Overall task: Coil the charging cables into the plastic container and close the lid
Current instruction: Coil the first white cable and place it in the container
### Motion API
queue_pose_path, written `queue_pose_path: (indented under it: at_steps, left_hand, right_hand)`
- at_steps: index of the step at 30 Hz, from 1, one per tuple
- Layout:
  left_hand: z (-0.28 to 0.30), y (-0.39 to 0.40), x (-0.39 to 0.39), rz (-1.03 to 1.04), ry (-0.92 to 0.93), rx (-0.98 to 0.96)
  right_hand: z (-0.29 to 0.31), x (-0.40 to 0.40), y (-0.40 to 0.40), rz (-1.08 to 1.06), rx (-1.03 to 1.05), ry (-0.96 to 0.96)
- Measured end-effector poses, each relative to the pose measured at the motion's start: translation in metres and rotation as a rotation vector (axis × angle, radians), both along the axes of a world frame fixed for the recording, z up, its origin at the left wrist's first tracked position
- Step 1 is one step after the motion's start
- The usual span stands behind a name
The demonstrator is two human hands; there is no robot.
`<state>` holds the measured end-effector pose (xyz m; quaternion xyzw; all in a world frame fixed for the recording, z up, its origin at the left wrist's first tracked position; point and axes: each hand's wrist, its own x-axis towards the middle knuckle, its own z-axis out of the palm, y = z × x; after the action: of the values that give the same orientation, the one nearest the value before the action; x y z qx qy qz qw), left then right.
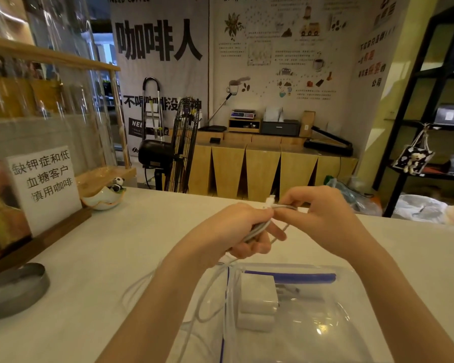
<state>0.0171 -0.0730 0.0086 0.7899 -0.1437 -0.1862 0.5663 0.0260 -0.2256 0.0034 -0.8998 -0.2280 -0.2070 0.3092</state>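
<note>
My left hand (236,231) grips a bundle of folded white charging cable (260,227) above the white counter. My right hand (323,216) pinches the same cable near its white plug end (270,200), just beside the left hand's fingers. The cable's loose length (199,297) trails down in loops onto the counter by my left forearm. Below the hands lies a clear plastic container (325,323) with a blue seal strip (291,277). A white charger block (258,294) and a second white block (254,322) show through it.
A round metal tin (13,289) sits at the left front. A wooden sign stand (40,189) with a paper notice stands on the left. A small bowl with a panda figure (108,196) is behind it. The counter's far edge (194,195) runs behind the hands.
</note>
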Motion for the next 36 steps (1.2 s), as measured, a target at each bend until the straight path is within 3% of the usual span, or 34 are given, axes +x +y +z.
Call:
queue_pose_path:
  at_steps: [2, 4, 10, 14, 19, 22, 25, 28, 33, 36]
  left_hand:
    - [-0.003, -0.006, 0.005, 0.111, -0.022, 0.048]
    - [-0.005, -0.008, 0.011, 0.186, -0.024, -0.02]
    - [-0.009, 0.003, 0.02, 0.329, -0.003, -0.477]
    - [-0.008, 0.018, 0.019, 0.21, 0.051, -0.906]
    - [0.006, 0.028, 0.014, 0.065, 0.128, -1.161]
    - [0.009, 0.035, 0.009, -0.133, 0.202, -1.251]
    - [0.011, 0.036, 0.004, -0.325, 0.268, -1.178]
    - [0.012, 0.034, -0.001, -0.412, 0.227, -0.981]
    - [0.017, 0.027, -0.014, -0.427, 0.093, -0.56]
    - [0.015, 0.021, -0.014, -0.297, 0.07, -0.289]
  right_hand:
    - [-0.003, 0.0, 0.005, -0.022, 0.019, -0.019]
    - [-0.004, -0.001, 0.012, -0.022, 0.06, -0.03]
    - [-0.012, -0.007, 0.034, 0.116, 0.209, 0.085]
    - [-0.016, -0.015, 0.046, 0.185, 0.138, 0.131]
    - [-0.015, -0.02, 0.052, 0.197, -0.101, 0.184]
    - [-0.012, -0.02, 0.049, 0.184, -0.226, 0.232]
    - [-0.01, -0.015, 0.041, 0.177, -0.242, 0.205]
    - [-0.01, -0.007, 0.031, 0.175, -0.194, 0.183]
    - [-0.009, 0.004, 0.015, 0.162, -0.119, 0.123]
    - [-0.006, 0.007, 0.007, 0.045, -0.101, -0.002]
